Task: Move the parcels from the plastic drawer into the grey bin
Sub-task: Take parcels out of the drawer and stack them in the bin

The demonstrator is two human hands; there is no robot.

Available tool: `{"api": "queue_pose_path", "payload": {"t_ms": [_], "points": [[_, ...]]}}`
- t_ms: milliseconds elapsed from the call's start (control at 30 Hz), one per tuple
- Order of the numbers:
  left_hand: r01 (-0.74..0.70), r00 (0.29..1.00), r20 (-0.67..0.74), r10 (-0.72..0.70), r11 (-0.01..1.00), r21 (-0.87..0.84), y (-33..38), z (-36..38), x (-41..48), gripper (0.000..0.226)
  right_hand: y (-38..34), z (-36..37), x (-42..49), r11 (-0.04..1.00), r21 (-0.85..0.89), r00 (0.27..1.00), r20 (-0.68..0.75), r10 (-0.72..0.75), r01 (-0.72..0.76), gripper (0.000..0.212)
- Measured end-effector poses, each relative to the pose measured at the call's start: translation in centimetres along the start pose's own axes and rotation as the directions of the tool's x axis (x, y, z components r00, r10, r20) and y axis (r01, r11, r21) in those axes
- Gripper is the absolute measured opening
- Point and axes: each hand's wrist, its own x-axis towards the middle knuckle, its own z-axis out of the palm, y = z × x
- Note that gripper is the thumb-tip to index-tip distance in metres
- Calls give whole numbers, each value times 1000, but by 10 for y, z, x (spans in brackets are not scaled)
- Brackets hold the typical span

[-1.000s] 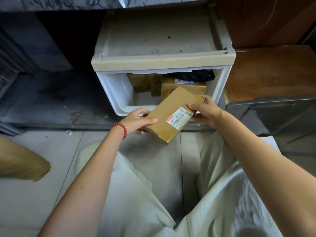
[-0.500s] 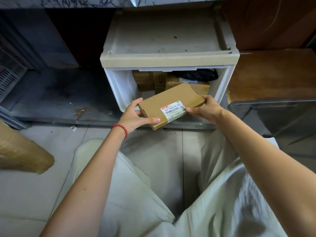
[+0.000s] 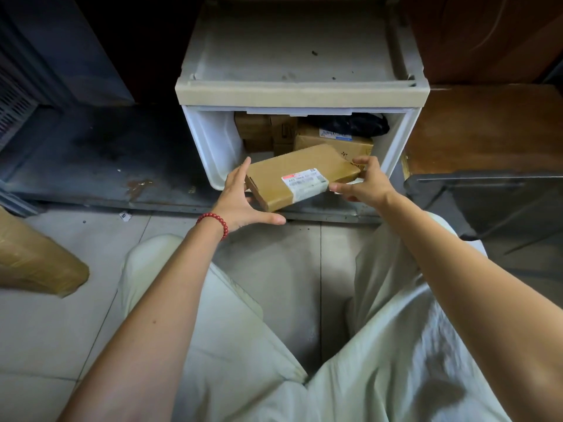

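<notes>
Left hand (image 3: 240,197), spread wide, touches the left end of a flat cardboard parcel (image 3: 292,173), white-labelled, above the front lip of the white plastic drawer (image 3: 210,144). Inside: brown boxes (image 3: 333,143), a black bag (image 3: 358,124). Right hand (image 3: 367,182) pinches the parcel's right end. Grey bin (image 3: 475,205) at right.

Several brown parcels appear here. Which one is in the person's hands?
The flat parcel between the left hand and right hand, white label up. The other parcels lie inside the white drawer.
</notes>
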Motion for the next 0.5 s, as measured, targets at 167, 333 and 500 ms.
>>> {"api": "queue_pose_path", "payload": {"t_ms": [167, 333, 500], "points": [[-13, 995, -94, 11, 1000, -24, -1, -1, -2, 103, 5, 3, 5, 1000, 8, 999, -35, 25, -25, 72], [-20, 968, -252, 18, 1000, -2, -3, -1, 1, 59, 5, 3, 10, 997, 17, 993, -95, 71, -70, 77], [-8, 936, -351, 12, 1000, 12, 0, -2, 2, 38, 6, 3, 12, 998, -8, 996, -53, 69, -69, 73]]}}
